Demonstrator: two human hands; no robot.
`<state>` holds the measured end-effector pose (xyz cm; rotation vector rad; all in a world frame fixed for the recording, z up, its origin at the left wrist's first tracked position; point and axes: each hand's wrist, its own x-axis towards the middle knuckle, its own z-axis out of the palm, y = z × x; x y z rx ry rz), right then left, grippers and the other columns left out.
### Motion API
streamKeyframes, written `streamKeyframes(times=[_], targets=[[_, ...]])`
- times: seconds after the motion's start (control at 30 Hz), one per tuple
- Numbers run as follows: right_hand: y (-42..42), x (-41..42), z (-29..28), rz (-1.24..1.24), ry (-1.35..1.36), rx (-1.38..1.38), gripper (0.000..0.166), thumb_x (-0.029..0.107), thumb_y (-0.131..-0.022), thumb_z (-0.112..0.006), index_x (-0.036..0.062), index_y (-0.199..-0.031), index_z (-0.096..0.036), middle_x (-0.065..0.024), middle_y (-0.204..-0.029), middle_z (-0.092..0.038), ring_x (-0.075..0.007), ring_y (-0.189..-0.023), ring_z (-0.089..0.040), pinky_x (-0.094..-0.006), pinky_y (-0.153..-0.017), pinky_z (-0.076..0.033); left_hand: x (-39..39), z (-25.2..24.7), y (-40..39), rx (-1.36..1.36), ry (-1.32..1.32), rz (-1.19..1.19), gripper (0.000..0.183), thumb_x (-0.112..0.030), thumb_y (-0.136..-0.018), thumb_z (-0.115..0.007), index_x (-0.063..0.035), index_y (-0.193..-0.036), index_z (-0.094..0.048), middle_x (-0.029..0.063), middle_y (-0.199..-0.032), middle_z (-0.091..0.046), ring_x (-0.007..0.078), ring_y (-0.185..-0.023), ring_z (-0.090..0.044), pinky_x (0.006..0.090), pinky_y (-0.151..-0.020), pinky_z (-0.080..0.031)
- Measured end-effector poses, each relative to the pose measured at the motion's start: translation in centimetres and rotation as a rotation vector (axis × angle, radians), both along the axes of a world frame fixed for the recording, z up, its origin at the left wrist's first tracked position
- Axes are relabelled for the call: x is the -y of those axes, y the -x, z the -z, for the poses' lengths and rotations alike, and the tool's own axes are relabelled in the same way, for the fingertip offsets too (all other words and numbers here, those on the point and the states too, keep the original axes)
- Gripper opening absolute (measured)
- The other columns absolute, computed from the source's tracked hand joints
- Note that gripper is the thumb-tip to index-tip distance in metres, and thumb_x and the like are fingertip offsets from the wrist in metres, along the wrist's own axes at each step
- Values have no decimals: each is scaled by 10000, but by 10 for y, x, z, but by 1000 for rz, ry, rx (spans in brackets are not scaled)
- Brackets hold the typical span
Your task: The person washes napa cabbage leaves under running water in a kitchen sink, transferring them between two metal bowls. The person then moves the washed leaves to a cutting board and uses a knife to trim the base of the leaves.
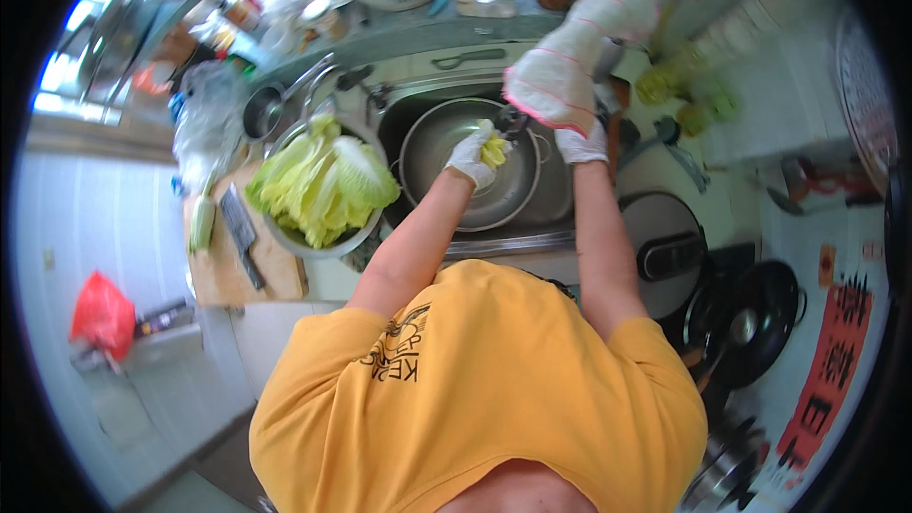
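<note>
In my left hand (470, 159), which wears a thin white glove, is a small clump of yellow-green cabbage leaves (496, 150). The hand is over a wide round metal basin (429, 182) that sits in the sink (559, 189). Close to the clump is a dark tap spout (514, 120). My right hand (584, 145), also gloved, is beyond the basin's right side, partly behind a hanging white cloth (552, 82) with pink edging. Its fingers are hidden, so I cannot see whether it grips anything. A metal pot (313, 251) heaped with large cabbage leaves (324, 182) stands left of the sink.
On a wooden cutting board (281, 278) at left lie a cleaver (239, 217) and a pale green gourd (203, 221). A small saucepan (263, 112) is behind them. To the right are a round-lidded appliance (659, 228) and a black wok (773, 320). A crowded shelf (399, 32) runs along the back.
</note>
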<state>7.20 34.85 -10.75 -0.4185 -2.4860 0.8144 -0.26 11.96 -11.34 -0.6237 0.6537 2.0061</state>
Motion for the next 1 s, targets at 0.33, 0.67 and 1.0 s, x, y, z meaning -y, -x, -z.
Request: streamKeyframes(times=[0.33,0.67,1.0], targets=[[-41,23,-3,-136,1312,-159,147,14,-799,-588,37,-942,-608,-44,-839,-625,-127,-678,-569,-256,-579,-454,31,-55,-18,-218,405,38,227,-279,-924,-596,-80,-1033,-596,79,-845,-632,220,-623,-615,343,-500,-493],[-40,185,-110,-329,968,406,169,185,-868,-677,45,-909,-590,-53,-827,-634,-109,-653,-607,-242,-576,-489,98,-115,-41,-532,158,-88,218,-227,-925,-589,-68,-1072,-555,91,-984,-615,187,-805,-607,338,-653,-511],[43,312,-160,-656,475,322,364,191,-844,-636,68,-1186,-620,-114,-1115,-658,-194,-1014,-613,-288,-879,-463,265,-214,37,-1785,1474,550,462,-328,-865,-605,-19,-1205,-567,197,-1238,-557,329,-1165,-512,383,-1003,-381]])
